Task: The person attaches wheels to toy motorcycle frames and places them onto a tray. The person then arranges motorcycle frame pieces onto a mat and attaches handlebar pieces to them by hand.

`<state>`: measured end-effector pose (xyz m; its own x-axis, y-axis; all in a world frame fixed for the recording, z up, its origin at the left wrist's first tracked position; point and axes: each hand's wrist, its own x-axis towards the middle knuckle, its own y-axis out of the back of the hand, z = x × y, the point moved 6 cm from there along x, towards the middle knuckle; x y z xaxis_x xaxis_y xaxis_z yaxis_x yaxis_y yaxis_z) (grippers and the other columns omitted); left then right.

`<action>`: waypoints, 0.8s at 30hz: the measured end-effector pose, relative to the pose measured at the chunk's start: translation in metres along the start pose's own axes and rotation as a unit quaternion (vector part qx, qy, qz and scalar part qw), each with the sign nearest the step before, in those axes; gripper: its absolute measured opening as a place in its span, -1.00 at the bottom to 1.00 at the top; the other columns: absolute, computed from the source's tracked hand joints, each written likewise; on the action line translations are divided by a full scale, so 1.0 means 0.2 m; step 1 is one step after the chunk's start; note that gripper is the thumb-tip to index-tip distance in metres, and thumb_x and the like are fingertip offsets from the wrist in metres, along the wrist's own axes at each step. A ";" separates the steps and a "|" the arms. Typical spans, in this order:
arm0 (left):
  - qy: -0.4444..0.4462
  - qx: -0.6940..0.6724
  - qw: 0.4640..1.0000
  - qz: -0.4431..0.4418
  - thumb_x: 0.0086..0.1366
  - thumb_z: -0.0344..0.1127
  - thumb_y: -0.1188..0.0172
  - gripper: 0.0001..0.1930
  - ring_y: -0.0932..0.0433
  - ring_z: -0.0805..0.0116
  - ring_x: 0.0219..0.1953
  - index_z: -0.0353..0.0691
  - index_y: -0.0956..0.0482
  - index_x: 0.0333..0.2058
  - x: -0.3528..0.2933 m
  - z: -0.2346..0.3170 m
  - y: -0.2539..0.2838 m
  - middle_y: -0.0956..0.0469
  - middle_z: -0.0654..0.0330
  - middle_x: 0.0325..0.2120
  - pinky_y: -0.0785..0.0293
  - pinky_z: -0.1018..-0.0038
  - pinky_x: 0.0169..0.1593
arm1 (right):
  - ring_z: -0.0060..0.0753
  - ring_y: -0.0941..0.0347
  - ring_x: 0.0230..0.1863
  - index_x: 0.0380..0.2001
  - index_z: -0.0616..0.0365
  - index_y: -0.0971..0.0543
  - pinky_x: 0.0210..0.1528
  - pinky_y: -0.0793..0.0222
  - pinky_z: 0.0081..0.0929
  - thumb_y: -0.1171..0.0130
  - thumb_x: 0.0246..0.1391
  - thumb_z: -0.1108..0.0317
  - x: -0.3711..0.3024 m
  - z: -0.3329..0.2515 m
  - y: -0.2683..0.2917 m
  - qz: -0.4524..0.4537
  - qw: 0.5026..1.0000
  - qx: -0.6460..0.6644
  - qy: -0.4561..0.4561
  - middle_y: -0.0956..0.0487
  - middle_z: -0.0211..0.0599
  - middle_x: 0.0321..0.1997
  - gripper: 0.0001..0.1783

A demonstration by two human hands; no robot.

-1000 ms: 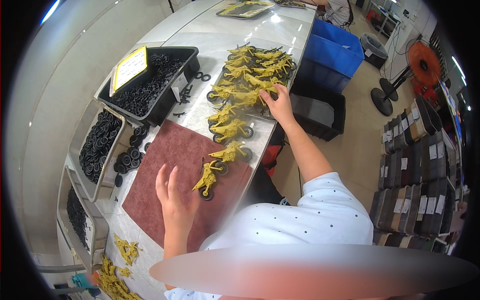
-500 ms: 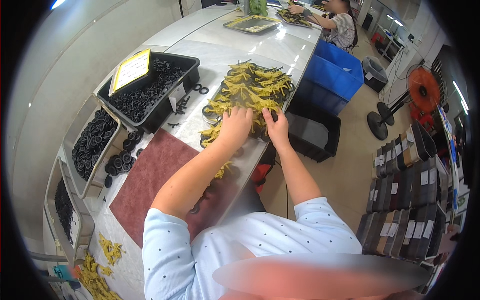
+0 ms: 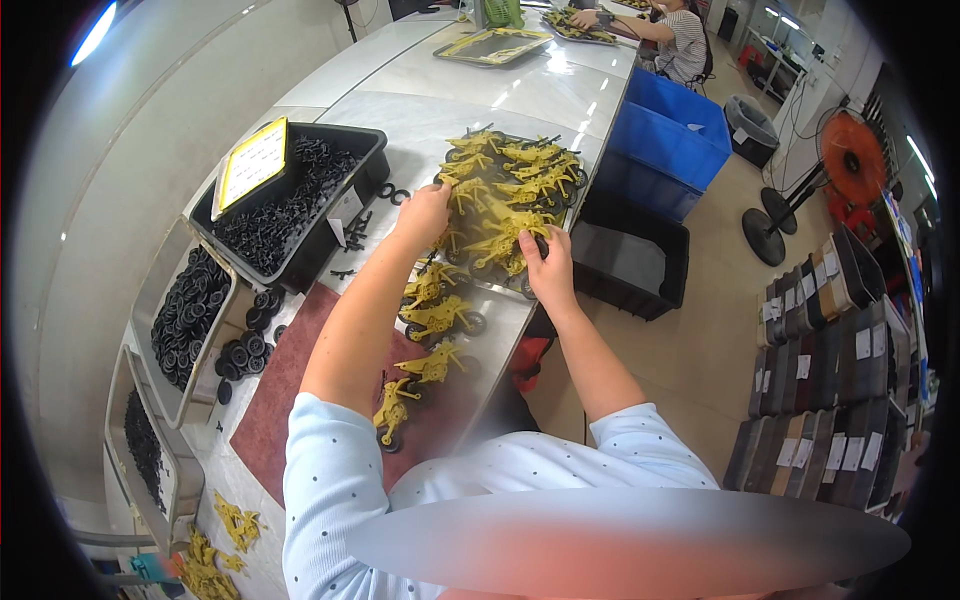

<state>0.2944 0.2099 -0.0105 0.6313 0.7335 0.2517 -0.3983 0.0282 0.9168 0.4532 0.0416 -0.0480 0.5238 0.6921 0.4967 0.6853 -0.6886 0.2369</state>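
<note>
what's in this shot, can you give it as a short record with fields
setting: long pale workbench with a dark red mat
left hand: on the pile of yellow toy motorcycles
right hand: at the pile's near edge, fingers on a yellow motorcycle
on the mat: loose yellow motorcycles
left of pile: black bin of black parts, trays of black wheels
floor side: blue crate, black crate

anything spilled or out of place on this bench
A few small black parts lie loose on the table beside the black bin, outside it, and some black wheels sit on the bench by the grey tray. Both hands, left and right, are on the heap of yellow toy motorbikes; nothing looks damaged.
</note>
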 end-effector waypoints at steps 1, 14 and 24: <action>0.017 0.043 0.997 -0.060 0.14 -0.38 -0.13 -0.49 -0.43 -0.06 0.00 -0.31 -0.34 0.10 0.01 -0.04 -0.06 -0.45 -0.10 -0.05 -0.37 0.24 0.05 | -0.05 -0.38 0.02 -0.14 0.35 -0.50 0.08 -0.24 -0.33 -0.12 0.11 0.02 0.01 0.00 -0.01 -0.007 0.999 -0.034 0.007 -0.46 -0.05 -0.03 -0.48; 0.024 0.028 0.990 -0.137 -0.03 -0.14 -0.38 -0.20 -0.46 0.02 -0.03 -0.30 -0.23 0.15 -0.32 0.51 -0.01 -0.48 -0.05 -0.11 -0.36 0.19 0.00 | -0.62 -0.41 -0.24 -0.25 0.19 -0.54 -0.18 -0.31 -0.57 -0.08 0.20 0.09 0.08 0.20 0.05 0.113 0.886 0.403 -0.199 -0.54 -0.43 -0.30 -0.66; -0.107 -0.132 0.984 0.045 -0.06 -0.60 -0.22 -0.25 -0.39 0.01 0.03 -0.21 -0.20 0.17 -0.25 0.47 0.07 -0.40 0.00 -0.03 -0.37 0.28 0.07 | -0.61 -0.31 -0.35 -0.25 0.09 -0.45 -0.38 -0.28 -0.51 -0.03 0.23 0.06 -0.20 0.02 0.18 0.202 0.812 0.487 -0.249 -0.42 -0.51 -0.32 -0.69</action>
<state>0.3201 0.1105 0.0187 0.6994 0.5827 0.4138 -0.6004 0.1651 0.7824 0.4588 -0.0095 -0.0623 0.7794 0.6204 -0.0876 0.3543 -0.5517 -0.7551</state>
